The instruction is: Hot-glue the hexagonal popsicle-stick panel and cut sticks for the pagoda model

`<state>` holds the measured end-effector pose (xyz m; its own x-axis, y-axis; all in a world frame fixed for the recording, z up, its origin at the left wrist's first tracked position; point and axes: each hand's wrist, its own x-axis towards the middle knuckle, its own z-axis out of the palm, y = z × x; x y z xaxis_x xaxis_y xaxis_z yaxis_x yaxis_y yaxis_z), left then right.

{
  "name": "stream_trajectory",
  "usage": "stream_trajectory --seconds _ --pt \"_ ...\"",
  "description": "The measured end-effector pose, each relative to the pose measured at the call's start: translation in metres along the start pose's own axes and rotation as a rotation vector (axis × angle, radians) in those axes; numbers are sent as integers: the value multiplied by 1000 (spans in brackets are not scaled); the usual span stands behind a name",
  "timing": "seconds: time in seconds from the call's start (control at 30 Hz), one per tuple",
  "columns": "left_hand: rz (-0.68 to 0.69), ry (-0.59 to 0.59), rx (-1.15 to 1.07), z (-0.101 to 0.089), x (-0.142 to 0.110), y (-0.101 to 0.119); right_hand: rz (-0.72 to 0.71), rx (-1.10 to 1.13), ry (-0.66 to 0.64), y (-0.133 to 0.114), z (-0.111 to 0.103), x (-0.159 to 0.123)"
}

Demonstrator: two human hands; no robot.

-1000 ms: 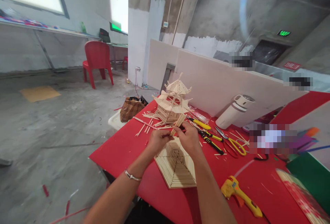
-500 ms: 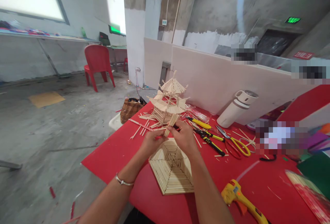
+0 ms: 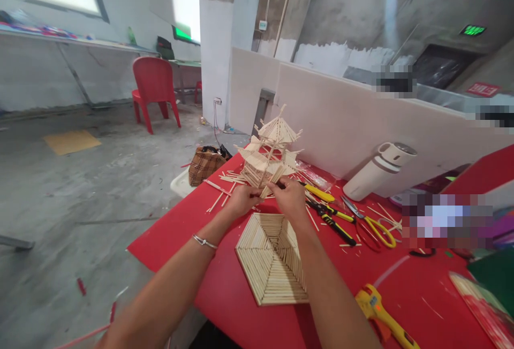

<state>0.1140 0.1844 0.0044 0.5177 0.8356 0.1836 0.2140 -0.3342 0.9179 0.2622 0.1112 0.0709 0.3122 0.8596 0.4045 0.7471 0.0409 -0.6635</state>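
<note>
My left hand (image 3: 244, 200) and my right hand (image 3: 292, 198) meet above the red table, fingers closed on a small bundle of thin wooden sticks (image 3: 276, 175). The left fingertips pinch its lower end and the right ones its side; whether the sticks are loose or joined, I cannot tell. Just behind stands a pagoda model (image 3: 277, 132) built of the same sticks, with tiered roofs; its lower part is partly hidden by the hands. Beneath my wrists a hexagonal stick panel (image 3: 270, 263) lies flat, its right edge covered by my right forearm.
Loose sticks (image 3: 219, 199) lie around the model. To the right are a yellow cutter (image 3: 319, 192), black-and-yellow pliers (image 3: 335, 228), scissors (image 3: 377, 229), a white flask (image 3: 375, 175) and a yellow glue gun (image 3: 385, 314). A white partition (image 3: 337, 119) stands behind the table (image 3: 176, 239).
Both hands have moved slightly away from me with the sticks, so more of the hexagonal panel's far edge shows. The whole view has shifted a little.
</note>
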Motion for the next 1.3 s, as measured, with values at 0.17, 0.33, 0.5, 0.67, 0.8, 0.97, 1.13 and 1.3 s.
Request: stream_trajectory --seconds 0.17,0.33,0.5,0.67,0.8,0.97,1.13,1.3 --pt "-14 -2 198 -7 0 -8 -7 -99 55 -1 -1 1" --pt "-65 6 391 -15 -2 -3 -17 -138 54 -2 0 3" --pt "-72 -10 524 -8 -4 8 -5 -151 109 1 -2 3" --pt "-67 -61 577 -1 -6 14 -16 -139 153 -1 -10 6" --pt "-90 -12 566 -2 0 8 -23 -125 157 -1 -7 7" --pt "-154 82 552 1 14 2 -50 -135 175 3 3 9" --pt "-217 152 574 6 21 1 -86 -127 201 6 9 12" --pt "-234 165 584 7 22 -2 -83 -123 194 9 12 14"
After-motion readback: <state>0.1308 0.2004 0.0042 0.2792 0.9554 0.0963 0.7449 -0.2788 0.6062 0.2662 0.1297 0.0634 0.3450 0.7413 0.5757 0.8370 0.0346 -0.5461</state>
